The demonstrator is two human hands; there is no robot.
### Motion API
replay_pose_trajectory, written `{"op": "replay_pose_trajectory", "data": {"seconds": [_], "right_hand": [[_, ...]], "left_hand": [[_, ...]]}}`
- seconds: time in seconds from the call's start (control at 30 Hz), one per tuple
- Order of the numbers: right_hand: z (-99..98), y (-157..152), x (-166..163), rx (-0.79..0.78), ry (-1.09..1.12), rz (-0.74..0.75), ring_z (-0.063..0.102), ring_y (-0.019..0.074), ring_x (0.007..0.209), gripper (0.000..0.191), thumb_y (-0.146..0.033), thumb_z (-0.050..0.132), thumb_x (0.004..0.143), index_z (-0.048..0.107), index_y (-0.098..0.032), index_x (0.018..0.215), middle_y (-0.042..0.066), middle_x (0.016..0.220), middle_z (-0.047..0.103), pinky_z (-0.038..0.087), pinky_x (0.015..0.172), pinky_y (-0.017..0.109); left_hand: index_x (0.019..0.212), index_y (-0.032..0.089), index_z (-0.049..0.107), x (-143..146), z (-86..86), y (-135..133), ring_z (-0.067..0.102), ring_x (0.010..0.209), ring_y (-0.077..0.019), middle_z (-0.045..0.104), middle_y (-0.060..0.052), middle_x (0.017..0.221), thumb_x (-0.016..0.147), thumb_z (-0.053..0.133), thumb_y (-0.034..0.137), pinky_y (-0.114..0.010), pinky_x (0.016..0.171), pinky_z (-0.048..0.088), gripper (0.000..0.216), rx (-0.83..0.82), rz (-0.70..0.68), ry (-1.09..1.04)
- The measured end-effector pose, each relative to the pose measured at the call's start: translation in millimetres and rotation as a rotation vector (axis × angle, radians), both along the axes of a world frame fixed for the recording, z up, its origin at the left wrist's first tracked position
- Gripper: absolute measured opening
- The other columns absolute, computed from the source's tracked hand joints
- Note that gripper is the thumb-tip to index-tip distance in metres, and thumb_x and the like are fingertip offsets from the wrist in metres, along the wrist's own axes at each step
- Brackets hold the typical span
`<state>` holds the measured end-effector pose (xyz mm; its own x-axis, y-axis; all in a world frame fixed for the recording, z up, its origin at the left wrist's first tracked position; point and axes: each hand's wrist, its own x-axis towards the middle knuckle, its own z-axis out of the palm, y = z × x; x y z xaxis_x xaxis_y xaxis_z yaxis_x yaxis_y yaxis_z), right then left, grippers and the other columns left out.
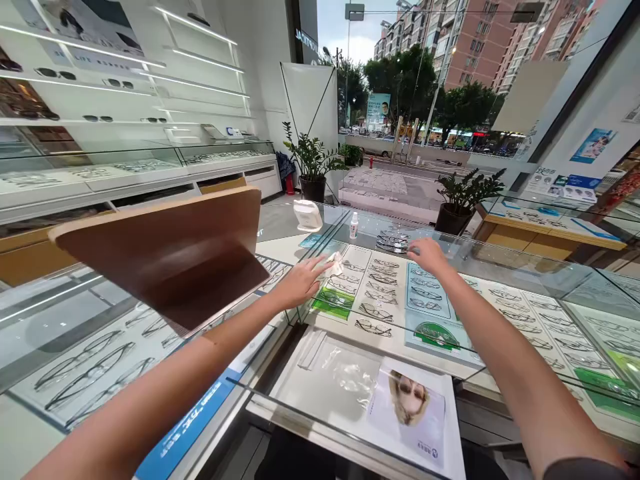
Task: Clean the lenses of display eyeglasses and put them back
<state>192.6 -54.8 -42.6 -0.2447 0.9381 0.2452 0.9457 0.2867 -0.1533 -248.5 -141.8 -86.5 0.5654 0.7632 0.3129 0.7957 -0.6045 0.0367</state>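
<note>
My left hand [302,284] reaches over the glass counter with its fingers stretched out. Its fingertips meet a crumpled white tissue [336,264] on the glass top. My right hand [428,256] is at the right end of a small group of dark-framed eyeglasses [393,243] on the counter. Its fingers are bent and seem to pinch the end of one pair; the exact contact is too small to make out. A small white spray bottle [354,226] stands upright left of these eyeglasses. Behind my left hand sits a white tissue pack [307,215].
Under the glass lie rows of eyeglasses [382,280]. A brown-backed mirror or panel [165,247] stands tilted on the left counter. Nearer me, an open drawer [300,390] holds clear plastic and a printed bag [413,413]. Potted plants [313,163] stand beyond.
</note>
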Motion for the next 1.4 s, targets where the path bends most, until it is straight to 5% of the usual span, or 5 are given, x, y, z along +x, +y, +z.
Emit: {"op": "replay_pose_trajectory", "data": {"seconds": [0.13,0.33,0.93,1.2,1.4], "right_hand": [[-5.0,39,-22,-0.027,-0.051,0.056,0.049,0.0332,0.132,0.022,-0.034,0.064,0.093,0.073,-0.02,0.108,0.011,0.14,0.068,0.037,0.111,0.049],[-6.6,68,-43,-0.083,-0.115,0.123,0.055,0.0326,0.123,0.011,-0.033,0.069,0.089,0.071,-0.022,0.092,0.009,0.124,0.074,0.04,0.107,0.047],[-15.3,93,-53,-0.113,-0.145,0.058,0.058,0.0341,0.114,0.014,-0.034,0.068,0.089,0.069,-0.023,0.081,0.012,0.099,0.075,0.041,0.104,0.048],[-5.7,59,-63,-0.097,-0.019,-0.001,0.061,0.032,0.108,0.011,-0.021,0.063,0.087,0.066,-0.02,0.077,0.012,0.092,0.075,0.042,0.102,0.046],[35.1,-22,-83,-0.139,0.186,0.089,0.067,0.0239,0.096,0.011,-0.029,0.061,0.086,0.067,-0.021,0.083,0.006,0.103,0.077,0.049,0.086,0.035]], "left_hand": [[0.162,0.03,0.042,-2,-5.3,6,0.037,0.152,-0.034,0.028,-0.007,0.174,0.105,0.034,0.031,-0.053,0.117,0.038,0.057,-0.051,0.014,0.019],[0.151,0.022,0.054,-5,-8.1,10,0.04,0.149,-0.0346,0.05,-0.011,0.161,0.101,0.043,0.04,-0.054,0.118,0.034,0.055,-0.053,0.105,-0.009],[0.143,0.019,0.059,-3,-8.1,13,0.047,0.14,-0.038,0.057,-0.016,0.151,0.097,0.05,0.053,-0.055,0.111,0.035,0.058,-0.032,0.293,-0.068],[0.142,0.019,0.06,-3,-6.0,14,0.046,0.14,-0.0383,0.058,-0.016,0.151,0.097,0.05,0.051,-0.056,0.111,0.034,0.056,-0.056,0.286,-0.071],[0.138,0.018,0.061,-2,-8.2,15,0.046,0.14,-0.0376,0.057,-0.017,0.152,0.097,0.051,0.051,-0.055,0.11,0.034,0.053,-0.042,0.288,-0.07]]}}
